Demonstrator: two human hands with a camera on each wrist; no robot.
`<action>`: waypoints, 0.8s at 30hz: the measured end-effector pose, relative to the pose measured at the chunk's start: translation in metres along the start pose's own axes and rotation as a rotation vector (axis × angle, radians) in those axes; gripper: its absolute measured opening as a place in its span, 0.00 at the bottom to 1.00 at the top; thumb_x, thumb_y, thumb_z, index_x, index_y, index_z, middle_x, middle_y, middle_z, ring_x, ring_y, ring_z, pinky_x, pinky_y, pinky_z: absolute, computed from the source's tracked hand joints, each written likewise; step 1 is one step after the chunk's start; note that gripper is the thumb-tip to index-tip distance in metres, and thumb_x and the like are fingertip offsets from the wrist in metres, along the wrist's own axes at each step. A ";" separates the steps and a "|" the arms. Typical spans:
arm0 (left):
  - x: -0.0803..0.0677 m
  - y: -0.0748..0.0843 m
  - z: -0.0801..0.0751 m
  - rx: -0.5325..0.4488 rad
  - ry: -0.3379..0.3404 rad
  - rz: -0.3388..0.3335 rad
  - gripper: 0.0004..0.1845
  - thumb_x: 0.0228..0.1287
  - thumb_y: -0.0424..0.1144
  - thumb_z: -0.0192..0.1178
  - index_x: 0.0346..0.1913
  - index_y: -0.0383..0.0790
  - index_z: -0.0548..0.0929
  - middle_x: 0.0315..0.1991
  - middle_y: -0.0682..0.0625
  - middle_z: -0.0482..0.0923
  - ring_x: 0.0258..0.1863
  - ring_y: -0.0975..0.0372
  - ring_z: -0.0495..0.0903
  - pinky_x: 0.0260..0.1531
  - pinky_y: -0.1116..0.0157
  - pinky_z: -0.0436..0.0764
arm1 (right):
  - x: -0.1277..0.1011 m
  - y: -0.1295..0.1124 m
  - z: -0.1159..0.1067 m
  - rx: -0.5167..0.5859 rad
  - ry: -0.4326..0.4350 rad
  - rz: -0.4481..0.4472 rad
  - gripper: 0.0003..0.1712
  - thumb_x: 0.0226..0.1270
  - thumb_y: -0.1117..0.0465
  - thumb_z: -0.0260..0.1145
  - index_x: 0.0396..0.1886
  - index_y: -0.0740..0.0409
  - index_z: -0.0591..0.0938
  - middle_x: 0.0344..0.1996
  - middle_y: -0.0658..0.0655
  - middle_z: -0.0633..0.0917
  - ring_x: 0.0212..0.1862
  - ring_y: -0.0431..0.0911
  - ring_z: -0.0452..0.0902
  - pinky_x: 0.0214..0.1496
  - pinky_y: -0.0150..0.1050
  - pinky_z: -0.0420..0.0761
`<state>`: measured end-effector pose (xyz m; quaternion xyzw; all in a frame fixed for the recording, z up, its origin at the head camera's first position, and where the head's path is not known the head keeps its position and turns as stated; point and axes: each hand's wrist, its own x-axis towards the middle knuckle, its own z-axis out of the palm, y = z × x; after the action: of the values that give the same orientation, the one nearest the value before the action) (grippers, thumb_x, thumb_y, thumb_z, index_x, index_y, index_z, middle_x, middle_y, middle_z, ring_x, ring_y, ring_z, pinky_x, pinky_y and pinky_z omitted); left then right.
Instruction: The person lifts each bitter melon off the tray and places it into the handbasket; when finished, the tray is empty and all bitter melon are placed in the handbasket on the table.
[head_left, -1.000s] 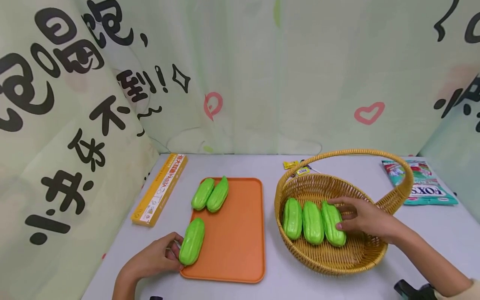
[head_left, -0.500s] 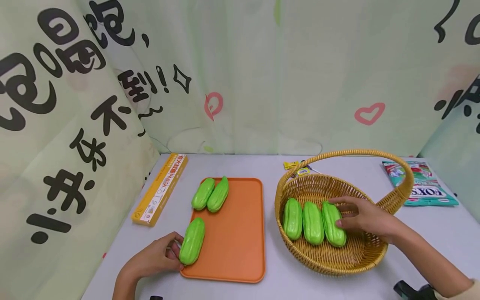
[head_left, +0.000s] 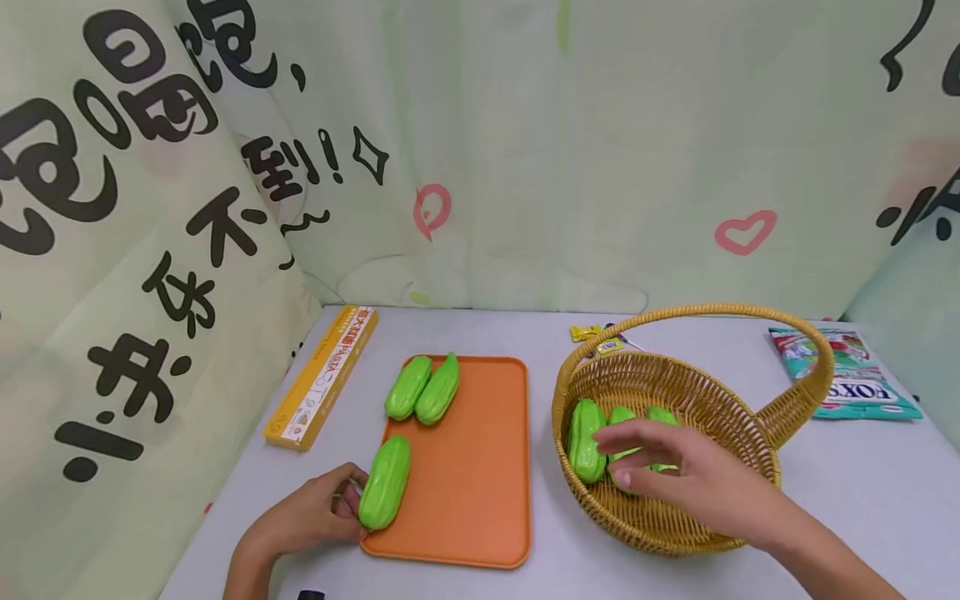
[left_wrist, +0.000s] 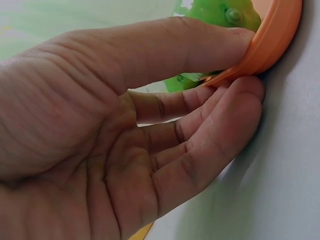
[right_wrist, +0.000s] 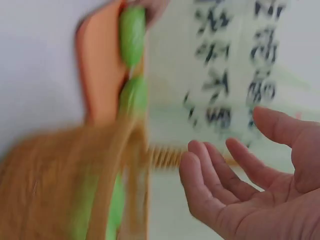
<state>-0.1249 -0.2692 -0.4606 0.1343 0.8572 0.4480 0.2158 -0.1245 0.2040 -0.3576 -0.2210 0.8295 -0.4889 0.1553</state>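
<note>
My left hand [head_left: 352, 500] pinches the near-left rim of the orange tray [head_left: 472, 467]; in the left wrist view the thumb lies on top of the rim and the fingers [left_wrist: 210, 125] curl beneath it. Three green ridged gourds lie on the tray: one [head_left: 386, 482] beside that hand and a pair [head_left: 423, 388] at the far end. My right hand [head_left: 637, 458] hovers open and empty over the wicker basket [head_left: 570, 375], fingers spread. Three more gourds lie in the basket: the left one [head_left: 583, 437] shows, the other two [head_left: 663, 414] are partly hidden by the hand.
A long yellow box [head_left: 322, 379] lies left of the tray. Small yellow wrappers [head_left: 596, 337] sit behind the basket, and a candy bag [head_left: 847, 375] lies at the far right. Printed curtains close in the table at the back and both sides.
My right hand has lifted off the rightmost gourd in the basket and moved left and nearer, and now covers the gourds. The left hand has stayed on the tray rim.
</note>
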 end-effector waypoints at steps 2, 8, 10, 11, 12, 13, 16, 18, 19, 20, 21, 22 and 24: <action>0.001 0.001 0.000 0.010 0.002 0.005 0.30 0.48 0.36 0.74 0.54 0.34 0.74 0.35 0.49 0.76 0.32 0.59 0.77 0.32 0.66 0.76 | 0.008 -0.012 0.017 0.072 -0.053 -0.042 0.20 0.71 0.56 0.66 0.61 0.48 0.78 0.56 0.54 0.80 0.54 0.52 0.79 0.51 0.39 0.79; 0.002 0.001 0.000 0.005 -0.002 0.004 0.30 0.48 0.36 0.74 0.54 0.33 0.74 0.35 0.49 0.77 0.32 0.59 0.78 0.32 0.66 0.76 | 0.055 -0.020 0.086 0.267 -0.082 -0.057 0.25 0.68 0.56 0.68 0.64 0.48 0.76 0.62 0.49 0.76 0.61 0.52 0.74 0.53 0.40 0.78; 0.003 0.001 0.001 -0.001 -0.003 0.010 0.29 0.48 0.36 0.74 0.53 0.33 0.74 0.34 0.49 0.77 0.32 0.59 0.78 0.32 0.66 0.76 | 0.073 -0.017 0.110 0.321 -0.074 -0.045 0.25 0.68 0.55 0.69 0.63 0.47 0.76 0.62 0.49 0.76 0.62 0.54 0.73 0.53 0.41 0.78; 0.003 0.001 0.001 -0.006 -0.003 0.012 0.29 0.48 0.35 0.74 0.53 0.33 0.74 0.34 0.49 0.77 0.32 0.59 0.78 0.32 0.66 0.76 | 0.082 -0.016 0.121 0.333 -0.063 -0.037 0.24 0.67 0.55 0.69 0.62 0.46 0.77 0.62 0.49 0.76 0.62 0.55 0.73 0.52 0.41 0.78; 0.004 0.000 0.002 -0.009 -0.004 0.014 0.29 0.47 0.35 0.74 0.53 0.33 0.74 0.34 0.48 0.77 0.32 0.59 0.78 0.33 0.66 0.76 | 0.090 -0.013 0.131 0.353 -0.054 -0.029 0.23 0.67 0.56 0.69 0.62 0.45 0.78 0.61 0.49 0.77 0.62 0.56 0.72 0.52 0.42 0.78; 0.004 0.000 0.003 -0.012 -0.005 0.014 0.29 0.47 0.34 0.74 0.53 0.33 0.74 0.34 0.48 0.77 0.31 0.59 0.77 0.32 0.66 0.76 | 0.096 -0.012 0.140 0.360 -0.041 -0.014 0.23 0.67 0.55 0.69 0.61 0.44 0.78 0.61 0.49 0.77 0.62 0.57 0.72 0.52 0.42 0.79; 0.005 0.001 0.004 -0.015 -0.006 0.009 0.29 0.47 0.34 0.74 0.53 0.33 0.74 0.34 0.49 0.76 0.31 0.58 0.77 0.32 0.66 0.76 | 0.112 -0.009 0.164 0.342 0.013 0.007 0.25 0.65 0.55 0.71 0.62 0.44 0.79 0.62 0.51 0.76 0.62 0.58 0.72 0.51 0.45 0.79; 0.004 0.001 0.003 -0.006 -0.007 -0.001 0.29 0.47 0.35 0.74 0.53 0.33 0.74 0.34 0.49 0.77 0.31 0.58 0.77 0.32 0.66 0.76 | 0.121 -0.008 0.178 0.307 0.049 0.009 0.27 0.63 0.55 0.72 0.63 0.44 0.78 0.63 0.52 0.75 0.63 0.59 0.72 0.54 0.49 0.78; 0.004 0.001 0.003 -0.003 -0.007 -0.005 0.29 0.47 0.36 0.74 0.53 0.33 0.74 0.34 0.49 0.77 0.31 0.58 0.77 0.32 0.66 0.76 | 0.125 -0.007 0.183 0.288 0.064 0.005 0.28 0.63 0.55 0.72 0.63 0.45 0.78 0.63 0.53 0.74 0.63 0.60 0.71 0.55 0.51 0.77; 0.003 0.001 0.002 -0.001 -0.006 -0.007 0.30 0.48 0.36 0.74 0.53 0.33 0.74 0.34 0.49 0.77 0.32 0.58 0.77 0.32 0.66 0.76 | 0.128 -0.008 0.188 0.278 0.076 0.004 0.29 0.62 0.55 0.72 0.64 0.46 0.78 0.64 0.53 0.74 0.63 0.60 0.71 0.56 0.53 0.76; 0.003 0.001 0.001 0.002 -0.007 -0.009 0.30 0.48 0.36 0.74 0.54 0.33 0.74 0.34 0.49 0.77 0.32 0.58 0.77 0.32 0.66 0.76 | 0.132 -0.008 0.192 0.267 0.086 0.001 0.30 0.62 0.55 0.73 0.64 0.47 0.77 0.64 0.53 0.74 0.63 0.61 0.71 0.57 0.55 0.75; 0.002 0.000 0.001 0.001 -0.008 -0.008 0.30 0.48 0.36 0.74 0.54 0.33 0.74 0.34 0.49 0.77 0.32 0.58 0.77 0.32 0.65 0.76 | 0.135 -0.009 0.196 0.254 0.093 -0.004 0.30 0.61 0.55 0.73 0.64 0.47 0.77 0.64 0.52 0.74 0.63 0.61 0.70 0.58 0.56 0.73; 0.002 0.000 -0.001 0.001 -0.010 -0.007 0.30 0.48 0.36 0.74 0.54 0.33 0.74 0.34 0.49 0.77 0.32 0.58 0.77 0.32 0.65 0.76 | 0.142 -0.010 0.202 0.240 0.109 -0.019 0.31 0.60 0.56 0.74 0.64 0.50 0.77 0.63 0.52 0.75 0.63 0.61 0.70 0.59 0.57 0.72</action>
<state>-0.1265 -0.2687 -0.4605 0.1339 0.8567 0.4460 0.2216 -0.1483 -0.0240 -0.4508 -0.1817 0.7700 -0.5975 0.1309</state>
